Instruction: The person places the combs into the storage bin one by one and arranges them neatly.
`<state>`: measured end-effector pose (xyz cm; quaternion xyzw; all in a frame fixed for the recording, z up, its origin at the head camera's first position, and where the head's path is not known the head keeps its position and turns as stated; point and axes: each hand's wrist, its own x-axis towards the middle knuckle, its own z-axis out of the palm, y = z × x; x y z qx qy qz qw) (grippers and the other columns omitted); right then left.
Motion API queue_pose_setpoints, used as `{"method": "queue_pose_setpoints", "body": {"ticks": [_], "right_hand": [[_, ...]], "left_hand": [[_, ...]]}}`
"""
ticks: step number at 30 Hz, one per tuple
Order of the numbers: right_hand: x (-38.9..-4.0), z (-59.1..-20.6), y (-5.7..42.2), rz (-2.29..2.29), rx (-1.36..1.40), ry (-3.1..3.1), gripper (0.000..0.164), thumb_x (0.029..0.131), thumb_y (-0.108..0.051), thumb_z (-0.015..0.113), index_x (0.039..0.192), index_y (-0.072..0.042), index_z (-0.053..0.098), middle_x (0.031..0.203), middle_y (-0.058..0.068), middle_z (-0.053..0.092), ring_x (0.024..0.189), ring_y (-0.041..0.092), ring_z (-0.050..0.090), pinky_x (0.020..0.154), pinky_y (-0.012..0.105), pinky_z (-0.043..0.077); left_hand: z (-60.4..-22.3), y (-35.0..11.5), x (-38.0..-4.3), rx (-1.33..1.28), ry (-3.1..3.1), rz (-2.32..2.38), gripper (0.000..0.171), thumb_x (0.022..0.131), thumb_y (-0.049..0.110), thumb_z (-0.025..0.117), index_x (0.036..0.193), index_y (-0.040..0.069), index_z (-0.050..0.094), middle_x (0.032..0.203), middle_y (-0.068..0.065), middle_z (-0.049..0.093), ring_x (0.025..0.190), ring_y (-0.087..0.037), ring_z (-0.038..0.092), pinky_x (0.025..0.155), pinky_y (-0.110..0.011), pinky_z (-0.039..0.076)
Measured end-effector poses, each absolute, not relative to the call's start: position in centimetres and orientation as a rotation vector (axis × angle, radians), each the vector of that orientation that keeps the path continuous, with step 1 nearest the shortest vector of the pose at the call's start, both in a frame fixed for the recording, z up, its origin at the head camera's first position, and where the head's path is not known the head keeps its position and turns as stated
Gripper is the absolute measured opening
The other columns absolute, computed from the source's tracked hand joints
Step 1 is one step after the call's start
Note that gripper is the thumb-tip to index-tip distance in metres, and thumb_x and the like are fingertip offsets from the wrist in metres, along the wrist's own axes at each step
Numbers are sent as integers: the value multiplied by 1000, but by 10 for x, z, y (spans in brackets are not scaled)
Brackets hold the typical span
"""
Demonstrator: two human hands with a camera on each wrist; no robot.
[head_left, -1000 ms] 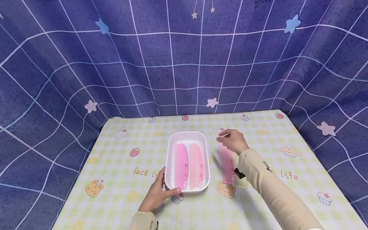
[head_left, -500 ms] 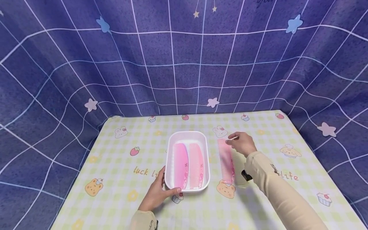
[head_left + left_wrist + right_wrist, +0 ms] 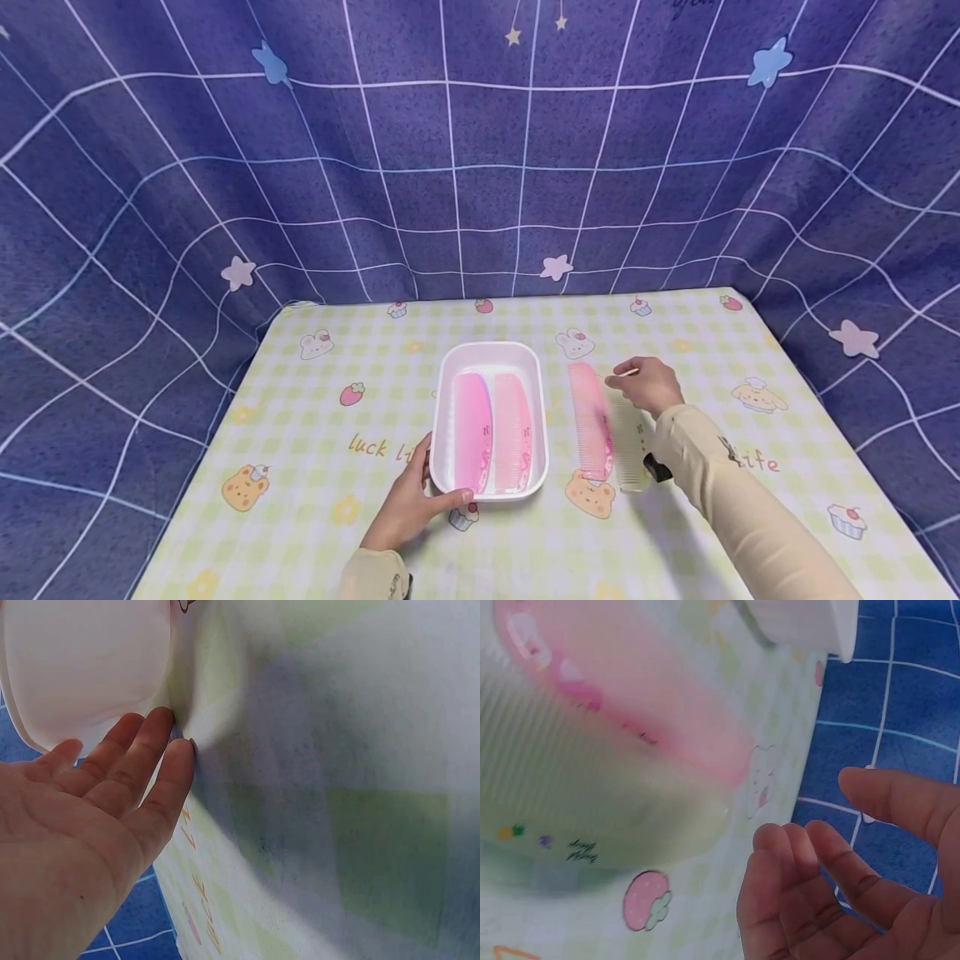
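At the near left corner of a white plastic tray (image 3: 489, 357), my left hand (image 3: 416, 500) holds on, thumb across the front rim and fingers along the left wall. Side by side in the tray lie a bright pink comb (image 3: 471, 429) and a paler pink comb (image 3: 510, 429). A third pink comb (image 3: 589, 417) rests on the table to the right, with a pale green comb (image 3: 627, 446) beside it. My right hand (image 3: 648, 386) hovers by the green comb's far end. In the right wrist view, its thumb and fingers are apart with nothing between them.
A checked tablecloth (image 3: 300, 442) printed with cartoon animals, cupcakes and strawberries covers the table. Behind it and at both sides hangs a blue grid-patterned curtain (image 3: 480, 167) with stars. The table's far edge meets the curtain.
My right hand has moved to the right, from over the pink comb on the table to the green comb's far end. My left hand and the tray have stayed put.
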<state>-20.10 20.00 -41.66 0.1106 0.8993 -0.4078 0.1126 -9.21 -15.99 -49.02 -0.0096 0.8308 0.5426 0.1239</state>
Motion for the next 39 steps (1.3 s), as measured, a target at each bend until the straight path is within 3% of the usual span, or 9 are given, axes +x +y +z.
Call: {"method": "queue_pose_setpoints", "body": {"ticks": [5,9,16,25,33,39], "right_hand": [[-201,-423,205,-1120,362,2656,36,94,-22,70,119,2,66,104,19,70,75,22,63,64,33,52],[-200,-426,207,-1084,374,2654,38,94,-24,70,120,3,65,99,18,70,74,23,61,65,35,50],[-197,-434,208,-947,329,2671,48,95,-25,68,127,9,57,121,29,63,105,41,62,89,51,52],[-202,-454,206,-799,352,2664,69,91,-27,69,140,14,44,138,38,49,123,51,52,100,59,46],[-199,-460,203,-717,342,2655,59,87,-27,73,121,18,53,117,33,60,101,41,60,89,54,53],[-199,-462,202,-711,347,2661,59,85,-25,75,119,19,54,112,32,61,98,39,60,87,53,54]], "left_hand": [[-490,-160,-92,-28,2425,1575,112,77,29,91,161,7,21,147,-14,52,135,-38,49,114,-65,28],[-490,-160,-93,-33,2426,1568,113,77,30,91,161,8,20,147,-15,52,137,-39,48,115,-65,28],[-490,-159,-93,-40,2436,1554,112,77,30,91,161,7,21,146,-14,53,134,-36,51,114,-65,29],[-489,-159,-92,-46,2445,1556,112,76,29,92,161,8,22,146,-15,53,135,-39,49,114,-65,29],[-489,-159,-92,-52,2433,1556,113,76,30,92,161,7,21,148,-17,51,138,-42,46,114,-61,33],[-489,-158,-92,-49,2430,1557,113,76,29,92,161,7,21,149,-18,50,139,-42,45,114,-61,33]]}}
